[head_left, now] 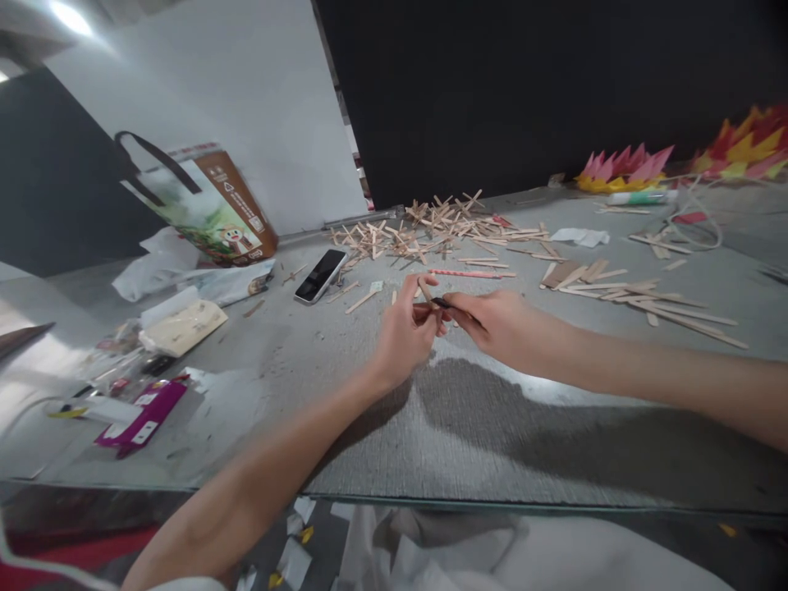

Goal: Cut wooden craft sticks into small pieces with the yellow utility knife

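Note:
My left hand (pixel 410 328) is closed around a wooden craft stick (pixel 425 289), whose upper end shows between thumb and fingers. My right hand (pixel 492 316) pinches a small black object (pixel 441 303) against the stick; its kind is too small and covered to make out. Both hands meet above the middle of the grey table (pixel 345 386). Just beyond them lies a red-patterned pencil (pixel 465 273). A heap of craft sticks (pixel 424 230), some joined into crosses, is farther back, and loose sticks (pixel 652 300) are spread to the right.
A phone (pixel 321 276) lies left of the hands. Farther left are a printed carrier bag (pixel 215 205), a purple box (pixel 144 417) and plastic packaging (pixel 185 324). Folded-paper flowers (pixel 625 168), a glue tube (pixel 640 198) and a white cable (pixel 707 213) are at the back right.

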`<state>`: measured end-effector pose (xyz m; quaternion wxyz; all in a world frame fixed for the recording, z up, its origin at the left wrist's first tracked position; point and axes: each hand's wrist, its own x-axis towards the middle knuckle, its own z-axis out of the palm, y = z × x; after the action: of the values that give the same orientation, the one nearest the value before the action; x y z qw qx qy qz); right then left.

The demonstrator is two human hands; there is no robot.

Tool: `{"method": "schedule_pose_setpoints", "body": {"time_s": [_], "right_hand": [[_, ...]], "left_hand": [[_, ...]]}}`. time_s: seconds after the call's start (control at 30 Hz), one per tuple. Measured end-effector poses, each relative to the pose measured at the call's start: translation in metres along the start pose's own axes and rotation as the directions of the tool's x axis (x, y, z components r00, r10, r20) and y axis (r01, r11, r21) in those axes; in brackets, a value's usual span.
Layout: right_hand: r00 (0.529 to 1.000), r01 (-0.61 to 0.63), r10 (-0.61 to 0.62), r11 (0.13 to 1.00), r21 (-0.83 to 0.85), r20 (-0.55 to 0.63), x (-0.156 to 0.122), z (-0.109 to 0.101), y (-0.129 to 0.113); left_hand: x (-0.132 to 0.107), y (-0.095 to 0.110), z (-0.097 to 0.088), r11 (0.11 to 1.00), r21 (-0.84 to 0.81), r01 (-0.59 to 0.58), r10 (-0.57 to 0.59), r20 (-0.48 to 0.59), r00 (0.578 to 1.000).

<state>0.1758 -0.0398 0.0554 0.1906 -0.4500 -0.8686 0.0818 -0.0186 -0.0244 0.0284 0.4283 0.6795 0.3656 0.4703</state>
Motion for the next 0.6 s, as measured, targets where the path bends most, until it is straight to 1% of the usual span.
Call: {"method": "schedule_pose_setpoints", "body": {"time_s": [0.1,0.23,0.4,0.6], "right_hand": [[0.999,-0.038,0.041,0.994,0.106,-0.02,0.0026,-0.0046,-0.0033],[0.998,-0.058,0.061,0.98,0.19,-0.011,0.0039,-0.0085,-0.0067],[0.996,-0.08,0.088,0.969,0.233,-0.021,0.0032,-0.0049,-0.01],[0.995,-0.086,0.096,0.96,0.267,-0.027,0.0021,-0.0001,-0.0082]], "left_hand": [[-0.0006,-0.001,0.0005,0.999,0.026,-0.022,0.022,-0.022,1.0],[-0.0014,-0.0007,0.0018,0.998,0.056,-0.019,0.021,-0.039,0.999],[-0.0023,-0.0035,0.0031,0.996,0.083,0.012,-0.007,-0.068,0.998],[-0.0028,-0.0042,0.005,0.998,0.06,-0.013,0.016,-0.06,0.998]]}}
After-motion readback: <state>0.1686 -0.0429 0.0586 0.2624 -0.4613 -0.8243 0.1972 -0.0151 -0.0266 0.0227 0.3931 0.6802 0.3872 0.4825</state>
